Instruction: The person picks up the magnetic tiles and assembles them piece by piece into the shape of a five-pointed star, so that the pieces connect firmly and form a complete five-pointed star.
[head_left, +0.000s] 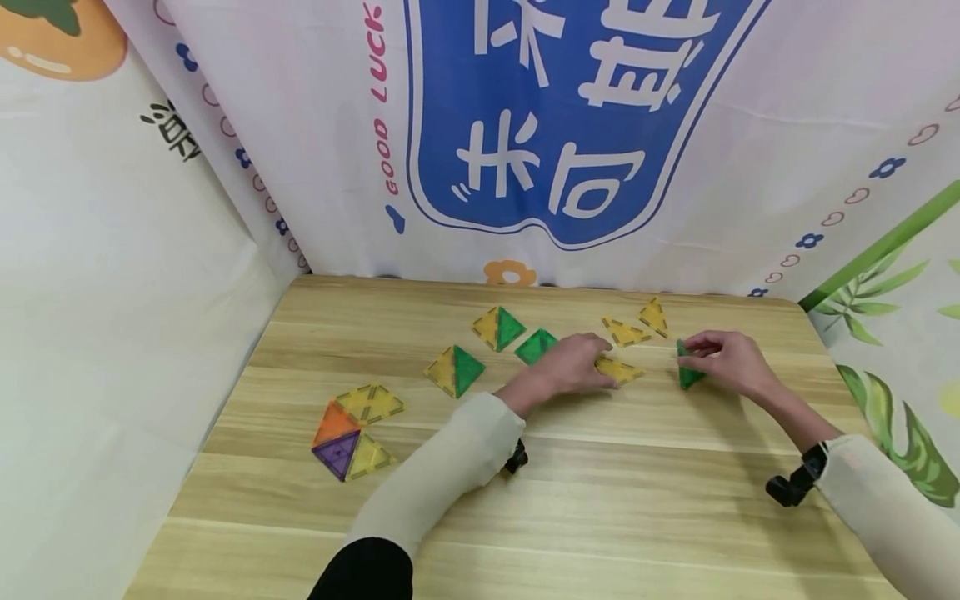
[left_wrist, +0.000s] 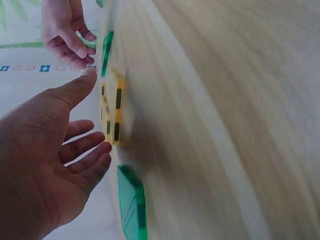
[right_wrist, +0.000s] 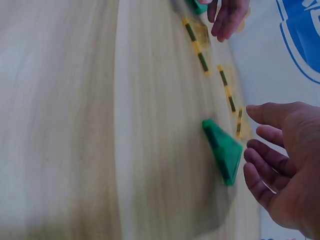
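Note:
My left hand (head_left: pixel 568 367) is over the back middle of the table, fingers relaxed and slightly spread. Its fingertips overlap a yellow triangular magnetic tile (head_left: pixel 621 370), and a green tile (head_left: pixel 534 345) lies by its back. In the left wrist view the left hand (left_wrist: pixel 55 160) has thumb and fingers apart with nothing between them. To the right, my right hand (head_left: pixel 729 362) hovers beside a green triangular tile (head_left: pixel 687 372). Seen from the right wrist, that green tile (right_wrist: pixel 223 154) lies on the wood just beyond the loosely bent fingers of the right hand (right_wrist: pixel 287 160).
Two yellow triangles (head_left: pixel 626 332) lie near the back edge. Yellow-and-green tile pairs (head_left: pixel 454 372) sit left of my left hand. Farther left, a fan joins yellow tiles, an orange tile (head_left: pixel 335 423) and a purple tile (head_left: pixel 338 454). A printed curtain (head_left: pixel 315 167) hangs behind the wooden table (head_left: pixel 600 517).

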